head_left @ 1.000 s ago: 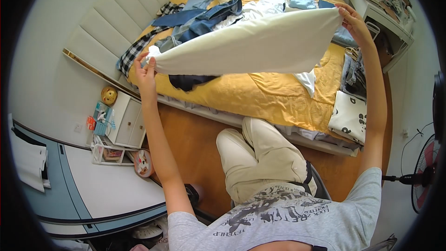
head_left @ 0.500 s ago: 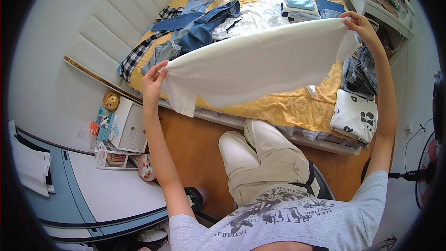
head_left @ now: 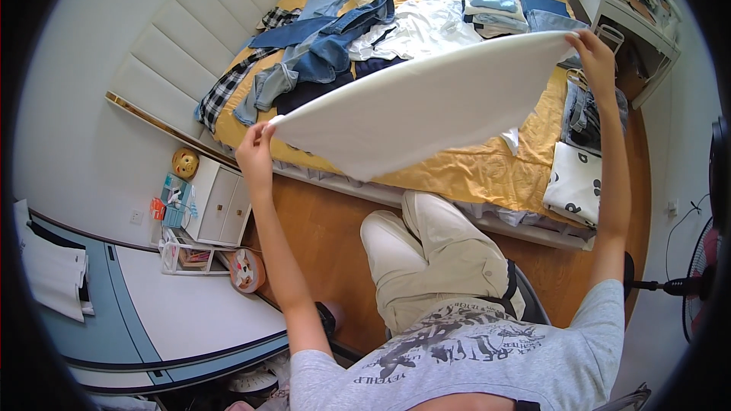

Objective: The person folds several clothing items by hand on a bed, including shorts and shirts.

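A white shirt (head_left: 419,103) is stretched between my two hands above the near part of the bed. My left hand (head_left: 255,154) pinches one upper corner. Further right and higher, my right hand (head_left: 596,55) grips the opposite corner. The cloth's top edge is drawn fairly taut, and its lower edge sags toward the bed's front. Behind it lie loose blue denim clothes (head_left: 331,49) and a crumpled white garment (head_left: 422,23). Part of the bed is hidden by the shirt.
The bed has a yellow sheet (head_left: 464,171). Folded clothes (head_left: 493,14) are stacked at the back. Folded jeans (head_left: 582,118) and a white garment with black prints (head_left: 571,183) lie along the right edge. A small white cabinet (head_left: 215,205) stands left; a fan (head_left: 697,281) stands right.
Both hands have drawn slightly inward, the left one also lower. The sleeve-like ends that hung beside the hands no longer show, and the shirt's sides now slope inward.
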The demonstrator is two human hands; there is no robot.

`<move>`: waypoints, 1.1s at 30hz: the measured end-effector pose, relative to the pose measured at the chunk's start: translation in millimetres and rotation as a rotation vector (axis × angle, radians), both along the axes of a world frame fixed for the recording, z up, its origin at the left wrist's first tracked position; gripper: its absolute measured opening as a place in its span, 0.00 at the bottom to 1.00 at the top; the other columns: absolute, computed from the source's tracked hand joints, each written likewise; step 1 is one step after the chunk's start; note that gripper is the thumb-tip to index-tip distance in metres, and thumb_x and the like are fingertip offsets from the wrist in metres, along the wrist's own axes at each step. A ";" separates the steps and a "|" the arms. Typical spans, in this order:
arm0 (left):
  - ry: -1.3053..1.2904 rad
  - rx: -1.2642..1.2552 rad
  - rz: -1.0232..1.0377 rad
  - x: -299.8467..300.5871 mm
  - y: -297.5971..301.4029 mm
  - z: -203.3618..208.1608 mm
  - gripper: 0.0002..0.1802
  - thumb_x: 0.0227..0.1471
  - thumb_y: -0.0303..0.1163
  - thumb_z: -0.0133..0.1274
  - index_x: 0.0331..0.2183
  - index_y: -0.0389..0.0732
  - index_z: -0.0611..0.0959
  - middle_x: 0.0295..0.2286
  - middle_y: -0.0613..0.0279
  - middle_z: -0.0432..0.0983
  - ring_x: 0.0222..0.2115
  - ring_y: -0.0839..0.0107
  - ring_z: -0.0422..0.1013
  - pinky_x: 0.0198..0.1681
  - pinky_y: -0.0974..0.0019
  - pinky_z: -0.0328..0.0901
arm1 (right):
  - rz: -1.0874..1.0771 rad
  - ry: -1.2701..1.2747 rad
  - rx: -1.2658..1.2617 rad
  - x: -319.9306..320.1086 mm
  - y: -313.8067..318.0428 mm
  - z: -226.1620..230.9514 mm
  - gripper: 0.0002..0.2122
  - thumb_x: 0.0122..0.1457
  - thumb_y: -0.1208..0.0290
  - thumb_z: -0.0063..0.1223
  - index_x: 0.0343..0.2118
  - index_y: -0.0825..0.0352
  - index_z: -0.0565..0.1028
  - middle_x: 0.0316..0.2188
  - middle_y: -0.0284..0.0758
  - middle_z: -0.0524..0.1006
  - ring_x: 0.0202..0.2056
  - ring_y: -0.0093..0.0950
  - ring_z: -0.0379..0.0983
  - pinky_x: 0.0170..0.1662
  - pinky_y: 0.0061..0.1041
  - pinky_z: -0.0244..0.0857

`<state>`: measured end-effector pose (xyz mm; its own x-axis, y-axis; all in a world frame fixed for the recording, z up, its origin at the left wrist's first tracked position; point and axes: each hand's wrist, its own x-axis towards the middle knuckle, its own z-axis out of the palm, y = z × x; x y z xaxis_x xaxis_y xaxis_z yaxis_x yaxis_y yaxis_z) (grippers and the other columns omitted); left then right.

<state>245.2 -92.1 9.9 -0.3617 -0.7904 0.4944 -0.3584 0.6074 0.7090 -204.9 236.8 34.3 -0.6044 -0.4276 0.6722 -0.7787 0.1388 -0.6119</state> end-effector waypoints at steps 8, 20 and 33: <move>0.857 -0.092 0.415 85.1 112.1 -102.9 0.11 0.48 0.28 0.45 0.36 0.34 0.68 0.33 0.54 0.69 0.32 0.68 0.67 0.35 0.64 0.64 | -0.381 0.229 -0.623 140.2 104.9 -98.3 0.07 0.53 0.73 0.46 0.31 0.71 0.68 0.28 0.35 0.71 0.31 0.26 0.67 0.42 0.24 0.60; 0.393 0.020 0.429 68.5 115.2 -60.7 0.05 0.43 0.22 0.51 0.26 0.32 0.74 0.25 0.63 0.71 0.27 0.76 0.66 0.34 0.74 0.62 | -0.279 -0.140 -0.234 95.3 68.5 -69.9 0.09 0.52 0.67 0.49 0.29 0.69 0.70 0.24 0.28 0.70 0.29 0.15 0.61 0.33 0.12 0.55; 0.310 -1.143 0.418 74.4 115.8 -25.2 0.12 0.52 0.37 0.40 0.31 0.38 0.65 0.38 0.54 0.60 0.41 0.67 0.60 0.46 0.63 0.56 | -0.378 0.312 -0.833 134.7 96.4 -39.9 0.07 0.54 0.72 0.42 0.25 0.71 0.69 0.31 0.33 0.65 0.34 0.25 0.66 0.39 0.20 0.63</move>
<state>319.6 23.7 -15.3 0.0661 0.1192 0.9907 -0.5840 0.8096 -0.0585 -70.2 333.2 -5.6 -0.3471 0.4450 0.8256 -0.9158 0.0288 -0.4006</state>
